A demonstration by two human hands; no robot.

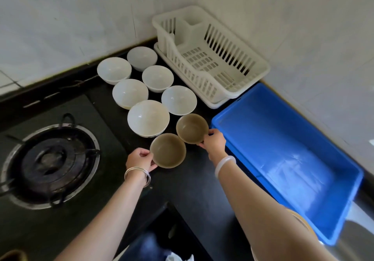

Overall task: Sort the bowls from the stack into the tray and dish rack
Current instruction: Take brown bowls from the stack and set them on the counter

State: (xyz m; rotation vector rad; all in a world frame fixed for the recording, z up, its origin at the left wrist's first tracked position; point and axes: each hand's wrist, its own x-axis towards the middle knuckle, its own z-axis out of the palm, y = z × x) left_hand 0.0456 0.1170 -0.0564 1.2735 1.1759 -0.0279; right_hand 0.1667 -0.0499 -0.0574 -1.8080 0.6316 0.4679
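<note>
Brown bowls, two, near edge of counter: right bowl [191,128] pinched at its rim by right hand [214,141], tray [344,196] immediately right of it. Left bowl [168,150] gripped by left hand [139,159]. Six white bowls [148,118] beyond; rack [232,90] far right.

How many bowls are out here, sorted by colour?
White bowls: 6
Brown bowls: 2, one held in the left hand and one in the right hand
Total: 8
</note>
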